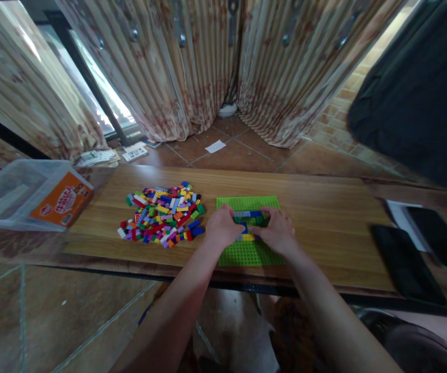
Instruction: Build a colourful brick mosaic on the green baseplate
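Note:
A green studded baseplate (pixel 252 256) lies on the wooden board, carrying a small build of toy bricks. Grey and blue bricks (pixel 249 213) form its far row, and a yellow brick (pixel 248 237) shows in the near row. My left hand (pixel 223 226) is closed around the build's left side, its thumb at a small blue brick (pixel 244 226) in the middle. From the right, my right hand (pixel 277 231) grips the build, index finger at the far row and thumb near the yellow brick. Both hands cover the build's ends.
Left of the baseplate is a pile of loose, mixed-colour toy bricks (pixel 164 212). A clear plastic bin (pixel 17 181) with an orange label stands at the far left. At the right lie a black flat case (pixel 405 261) and a dark phone (pixel 438 235). Curtains (pixel 192 67) hang behind.

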A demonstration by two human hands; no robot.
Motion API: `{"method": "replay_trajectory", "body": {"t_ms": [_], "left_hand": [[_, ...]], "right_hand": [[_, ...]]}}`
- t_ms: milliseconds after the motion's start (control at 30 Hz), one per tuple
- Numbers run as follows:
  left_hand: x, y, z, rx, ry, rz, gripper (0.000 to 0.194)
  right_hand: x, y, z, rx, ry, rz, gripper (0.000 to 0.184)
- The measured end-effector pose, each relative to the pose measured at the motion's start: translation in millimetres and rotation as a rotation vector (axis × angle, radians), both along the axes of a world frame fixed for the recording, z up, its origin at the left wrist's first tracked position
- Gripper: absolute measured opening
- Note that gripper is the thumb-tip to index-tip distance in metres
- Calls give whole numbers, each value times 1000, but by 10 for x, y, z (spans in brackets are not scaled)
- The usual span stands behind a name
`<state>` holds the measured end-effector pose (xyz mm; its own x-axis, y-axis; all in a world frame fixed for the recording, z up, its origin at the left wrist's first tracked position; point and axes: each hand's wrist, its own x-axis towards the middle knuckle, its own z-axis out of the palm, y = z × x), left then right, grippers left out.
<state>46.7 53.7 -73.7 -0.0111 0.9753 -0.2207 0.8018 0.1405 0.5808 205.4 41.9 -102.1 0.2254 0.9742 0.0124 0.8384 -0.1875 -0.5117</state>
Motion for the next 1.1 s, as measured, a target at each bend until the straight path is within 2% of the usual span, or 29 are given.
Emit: {"method": "replay_trajectory", "body": {"t_ms": [133,300,433,533,667,767,967,1100], "left_hand": [[3,103,-10,-59,4,-40,35],[-29,123,37,-72,-44,-19,35],[-65,86,52,-37,-112,-20,32],[-91,64,19,-25,-171,-19,28],[-104,59,-54,-45,-250,0,12],[-91,71,-101,-61,-292,8,5],[-42,55,-129,71,-134,28,20],[-11,-8,-83,76,-79,42,21]], "right_hand": [[-44,32,89,-84,-18,-6,64],[-39,10,138,-88,29,23,64],[23,-16,80,-35,61,64,60],[88,-8,-8,31,178,90,57],[170,65,-93,63,270,104,45],[204,122,-114,65,292,114,43],[209,127,-142,60,257,117,45],[238,107,-160,42,191,153,49]]}}
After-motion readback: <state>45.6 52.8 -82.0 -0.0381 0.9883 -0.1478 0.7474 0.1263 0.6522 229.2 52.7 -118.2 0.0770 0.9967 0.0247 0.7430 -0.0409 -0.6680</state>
